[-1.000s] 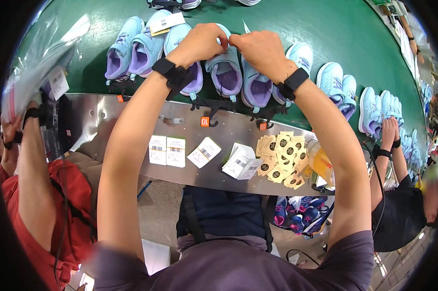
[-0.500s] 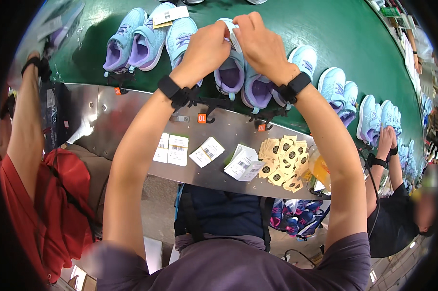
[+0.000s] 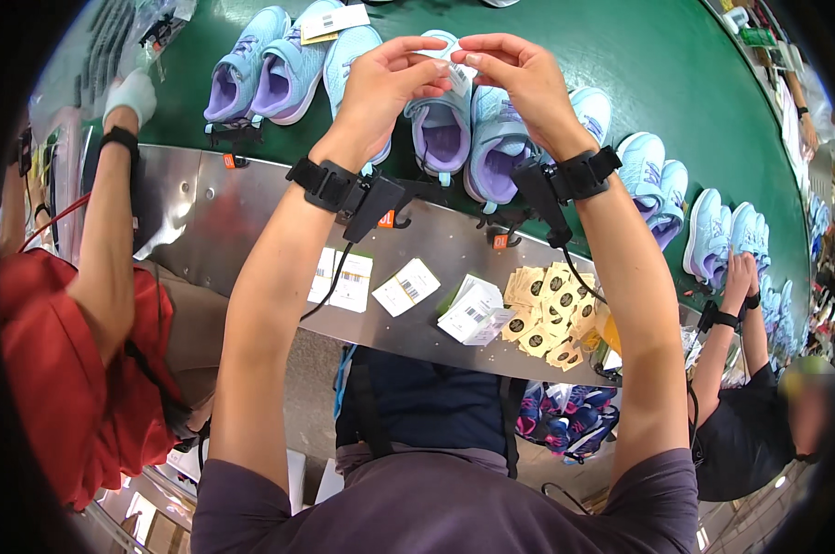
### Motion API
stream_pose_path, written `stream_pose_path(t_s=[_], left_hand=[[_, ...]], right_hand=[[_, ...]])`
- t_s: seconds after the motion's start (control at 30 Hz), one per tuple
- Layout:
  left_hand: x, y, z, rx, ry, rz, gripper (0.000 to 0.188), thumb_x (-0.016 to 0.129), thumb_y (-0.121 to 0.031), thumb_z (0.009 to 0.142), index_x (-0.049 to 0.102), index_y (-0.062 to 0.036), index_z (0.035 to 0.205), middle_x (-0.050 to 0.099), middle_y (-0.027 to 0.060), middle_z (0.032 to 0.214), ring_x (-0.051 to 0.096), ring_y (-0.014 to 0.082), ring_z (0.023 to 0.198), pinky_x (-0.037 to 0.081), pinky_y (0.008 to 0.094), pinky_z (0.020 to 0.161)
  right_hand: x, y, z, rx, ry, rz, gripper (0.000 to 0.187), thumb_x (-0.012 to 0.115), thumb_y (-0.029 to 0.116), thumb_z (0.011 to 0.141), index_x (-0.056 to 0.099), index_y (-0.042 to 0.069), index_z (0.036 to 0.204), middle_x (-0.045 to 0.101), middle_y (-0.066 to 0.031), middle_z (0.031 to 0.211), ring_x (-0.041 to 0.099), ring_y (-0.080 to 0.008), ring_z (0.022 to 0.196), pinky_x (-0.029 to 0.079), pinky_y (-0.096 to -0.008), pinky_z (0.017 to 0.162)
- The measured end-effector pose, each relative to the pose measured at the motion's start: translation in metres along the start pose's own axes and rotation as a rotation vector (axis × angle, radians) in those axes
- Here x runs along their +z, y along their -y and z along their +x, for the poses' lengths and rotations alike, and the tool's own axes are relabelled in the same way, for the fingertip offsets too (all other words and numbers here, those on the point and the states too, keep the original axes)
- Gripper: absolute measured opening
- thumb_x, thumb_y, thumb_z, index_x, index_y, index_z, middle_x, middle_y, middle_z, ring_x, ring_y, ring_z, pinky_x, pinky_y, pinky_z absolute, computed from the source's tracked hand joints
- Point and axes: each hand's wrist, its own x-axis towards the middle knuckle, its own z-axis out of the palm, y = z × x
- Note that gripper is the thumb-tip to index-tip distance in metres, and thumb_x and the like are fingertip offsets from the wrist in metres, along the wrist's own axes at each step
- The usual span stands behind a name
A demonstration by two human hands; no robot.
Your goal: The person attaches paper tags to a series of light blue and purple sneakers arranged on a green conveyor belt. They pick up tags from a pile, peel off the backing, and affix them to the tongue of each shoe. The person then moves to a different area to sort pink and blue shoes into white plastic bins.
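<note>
Above a pale blue shoe with a lilac lining (image 3: 441,138), my left hand (image 3: 387,85) and my right hand (image 3: 521,81) face each other with fingertips almost meeting. Between them hangs a white barcode tag (image 3: 459,79), pinched at its upper end by the fingers of both hands. Whether the tag is fastened to the shoe is hidden behind my fingers. Its mate, another pale blue shoe (image 3: 497,152), stands just to the right, partly behind my right wrist. A further blue shoe (image 3: 351,51) shows beyond my left hand. Black straps with small boxes sit on both wrists.
A green work surface (image 3: 676,83) carries more shoe pairs (image 3: 653,185), with black hangers at some heels. The metal ledge (image 3: 417,346) holds stacks of white tags (image 3: 406,286) and a pile of tan stickers (image 3: 547,309). Co-workers' arms reach in at left (image 3: 103,240) and right (image 3: 720,314).
My hands have turned and spread slightly, bringing the white tag into plainer sight between the fingertips. The left co-worker's gloved hand has come into view over the green surface.
</note>
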Motion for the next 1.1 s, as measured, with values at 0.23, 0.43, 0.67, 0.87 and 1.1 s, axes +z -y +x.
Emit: stream_pose_path(t_s=[0.23,0.43,0.67,0.87,1.1], left_hand=[[-0.004,0.003,0.004,-0.018,0.005,0.082,0.046,0.065,-0.005,0.083,0.046,0.0036,0.124,0.065,0.0067,0.092,0.059,0.0109,0.078,0.046,0.0235,0.074],[-0.014,0.004,0.008,-0.053,0.03,0.125,0.048,0.066,-0.006,0.082,0.046,0.0038,0.124,0.065,0.0077,0.093,0.06,0.0118,0.077,0.046,0.0239,0.073],[-0.038,0.015,0.019,-0.033,0.118,0.124,0.04,0.063,-0.004,0.085,0.05,0.0026,0.122,0.065,0.0111,0.101,0.064,0.0162,0.084,0.05,0.0263,0.074],[-0.006,0.002,-0.002,0.146,-0.051,0.441,0.041,0.064,-0.003,0.081,0.051,0.0019,0.119,0.064,0.0096,0.093,0.064,0.016,0.078,0.05,0.0251,0.067],[0.062,0.064,-0.151,0.321,0.077,0.967,0.032,0.073,-0.028,0.076,0.056,-0.0043,0.064,0.051,0.0086,0.064,0.052,0.0253,0.056,0.04,0.0376,0.049]], right_hand=[[0.008,-0.007,0.004,0.041,0.025,0.131,0.033,0.057,0.012,0.09,0.052,-0.002,0.12,0.068,-0.0106,0.099,0.064,-0.0135,0.086,0.051,-0.0249,0.072],[0.008,-0.009,0.006,0.004,0.069,0.033,0.032,0.058,0.014,0.09,0.052,-0.002,0.117,0.069,-0.0098,0.097,0.064,-0.0127,0.084,0.052,-0.025,0.068],[0.022,-0.024,0.015,-0.132,-0.082,-0.05,0.017,0.063,0.008,0.08,0.059,-0.001,0.093,0.067,-0.0098,0.079,0.063,-0.0144,0.074,0.05,-0.0272,0.063],[0.024,-0.008,-0.003,-0.389,-0.192,-0.539,0.014,0.065,0.008,0.077,0.058,0.0,0.087,0.063,-0.0053,0.073,0.059,-0.0113,0.071,0.047,-0.0257,0.06],[0.0,0.03,-0.178,-0.064,-0.343,-0.725,0.01,0.064,0.011,0.082,0.062,0.002,0.087,0.063,-0.014,0.075,0.063,-0.0281,0.067,0.048,-0.0333,0.058]])
